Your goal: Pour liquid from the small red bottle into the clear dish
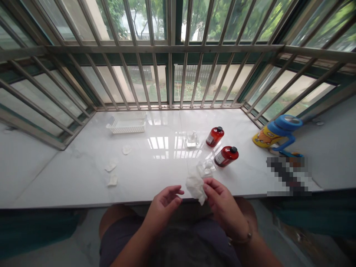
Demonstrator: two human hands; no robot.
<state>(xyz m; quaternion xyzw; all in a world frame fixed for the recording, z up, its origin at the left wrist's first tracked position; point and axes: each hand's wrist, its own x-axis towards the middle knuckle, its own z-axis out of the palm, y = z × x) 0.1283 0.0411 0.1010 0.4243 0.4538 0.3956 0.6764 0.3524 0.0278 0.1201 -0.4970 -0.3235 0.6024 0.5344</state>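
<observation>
My right hand (218, 194) pinches a crumpled white tissue (197, 188) between thumb and fingers, over the counter's front edge. To its left, my left hand (165, 203) is held with fingers apart and nothing in them, not touching the tissue. Just beyond the tissue sits a small clear glass dish (206, 168) with something whitish in it. A second clear dish (192, 138) stands farther back. Two red bottles with black caps and pale labels stand upright to the right: the nearer bottle (226, 156) beside the first dish, the farther bottle (215, 136) behind it.
A white perforated basket (127, 124) stands at the back left of the glossy white counter (155, 170). Several whitish scraps, including a crumpled piece (112, 180), lie left. A blue and yellow flask (278, 131) stands right, by a blurred-out patch. Metal window bars (169, 81) border the back.
</observation>
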